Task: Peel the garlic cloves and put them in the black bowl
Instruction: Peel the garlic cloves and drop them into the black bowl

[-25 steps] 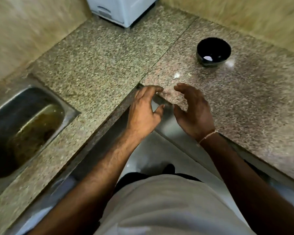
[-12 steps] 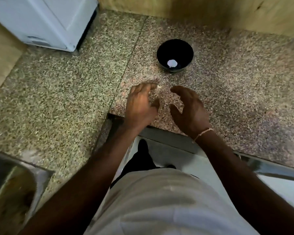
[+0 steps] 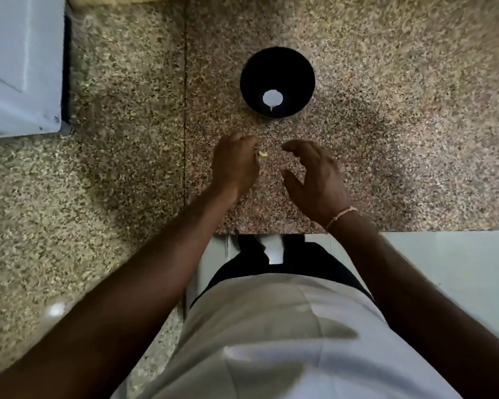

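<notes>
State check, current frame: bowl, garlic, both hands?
black bowl: upright on the counter, one white peeled clove inside.
garlic clove: small and pale, at the left hand's fingertips.
left hand: fingers curled, pinching the clove.
right hand: fingers loosely spread above the counter, holding nothing.

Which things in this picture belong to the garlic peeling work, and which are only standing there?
For the job:
- garlic clove, pinched by the left hand
- right hand, fingers loosely spread, holding nothing
- black bowl, a white piece inside

Just there:
- white appliance, far left
- speckled stone counter
</notes>
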Tool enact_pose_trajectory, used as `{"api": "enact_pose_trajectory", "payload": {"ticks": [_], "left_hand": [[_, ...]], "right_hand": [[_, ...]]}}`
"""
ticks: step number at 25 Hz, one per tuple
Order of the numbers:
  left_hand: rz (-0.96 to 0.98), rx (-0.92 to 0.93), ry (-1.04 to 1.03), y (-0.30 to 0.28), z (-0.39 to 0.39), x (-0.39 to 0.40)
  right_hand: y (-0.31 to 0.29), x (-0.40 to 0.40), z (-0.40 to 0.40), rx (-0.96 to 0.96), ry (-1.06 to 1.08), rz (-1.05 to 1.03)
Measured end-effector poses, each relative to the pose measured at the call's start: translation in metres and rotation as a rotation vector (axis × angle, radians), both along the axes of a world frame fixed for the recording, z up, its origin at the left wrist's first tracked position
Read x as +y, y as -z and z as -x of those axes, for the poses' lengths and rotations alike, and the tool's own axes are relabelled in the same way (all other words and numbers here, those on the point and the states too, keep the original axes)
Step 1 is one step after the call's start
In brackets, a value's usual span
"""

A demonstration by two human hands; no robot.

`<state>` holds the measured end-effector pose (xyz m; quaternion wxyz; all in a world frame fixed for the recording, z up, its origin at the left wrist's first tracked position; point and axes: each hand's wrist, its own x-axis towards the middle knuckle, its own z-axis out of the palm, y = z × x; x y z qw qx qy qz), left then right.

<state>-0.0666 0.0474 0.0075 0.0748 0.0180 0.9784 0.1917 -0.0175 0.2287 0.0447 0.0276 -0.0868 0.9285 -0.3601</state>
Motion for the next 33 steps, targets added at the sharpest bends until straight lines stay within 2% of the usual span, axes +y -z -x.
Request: {"api": "enact_pose_trajectory", "payload": {"ticks": [8, 11, 13, 17, 20, 26, 33], "left_hand": [[0.027, 0.112, 0.122, 0.021, 0.019, -0.003], [-0.032, 0.076, 0.095, 0.022, 0.019, -0.001], [-0.159, 0.032, 0.020, 0.016, 0.016, -0.001], [-0.592, -0.130, -0.201, 0.004, 0.011, -0.001], [-0.754, -0.195, -0.258, -0.009, 0.013, 0.001], [-0.787, -0.174, -0.221, -0.024, 0.011, 0.006], [-0.708, -0.093, -0.240, -0.024, 0.001, 0.020]], "right_hand": [[0.011, 0.001, 0.033, -0.047, 0.034, -0.005], [0.016, 0.003, 0.039, -0.065, 0.018, -0.004], [0.019, 0.004, 0.042, -0.074, 0.008, -0.006], [0.022, 0.000, 0.050, -0.087, 0.011, 0.072], [0.019, -0.006, 0.060, -0.122, 0.041, 0.182], [0.016, 0.002, 0.069, -0.134, 0.111, 0.174], [0.018, 0.009, 0.052, -0.118, 0.143, 0.189]]}}
